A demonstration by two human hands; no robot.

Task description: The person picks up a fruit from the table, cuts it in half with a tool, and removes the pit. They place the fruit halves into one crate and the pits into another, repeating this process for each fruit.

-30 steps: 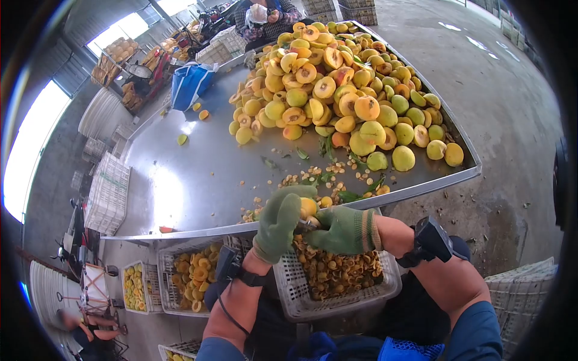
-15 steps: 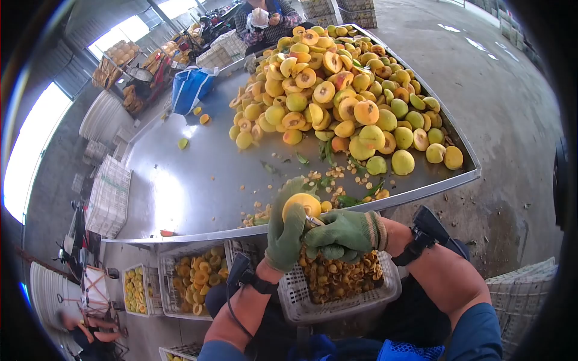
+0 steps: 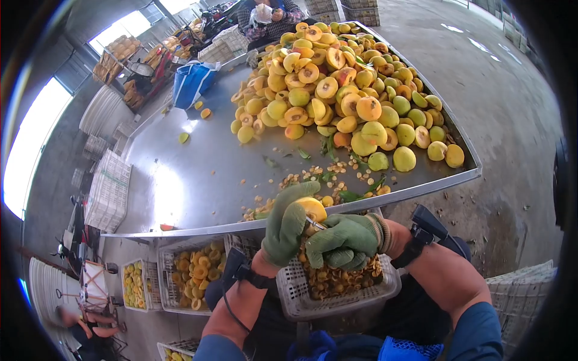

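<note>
My left hand point(image 3: 285, 227), in a green glove, holds a yellow halved fruit point(image 3: 313, 209) just past the table's near edge. My right hand point(image 3: 344, 239), gloved too, is closed on a thin metal tool point(image 3: 315, 223) whose tip meets the fruit; the tool's handle is hidden in the glove. Below both hands, a white basket point(image 3: 341, 305) holds brown-orange scraps. Beyond them, a big heap of halved fruit point(image 3: 327, 88) lies on the metal table point(image 3: 198, 174), with small pits and green leaves along its near side.
Crates of fruit halves point(image 3: 197, 277) stand on the floor at lower left. A blue bag point(image 3: 191, 85) is on the table's far left corner. Another person point(image 3: 283, 22) sits behind the heap, and one more person point(image 3: 90, 328) is at far lower left. Stacked crates point(image 3: 521, 298) stand at lower right.
My left hand's fingers have shifted and the fruit has turned and moved slightly right. More of the metal tool shows between my hands.
</note>
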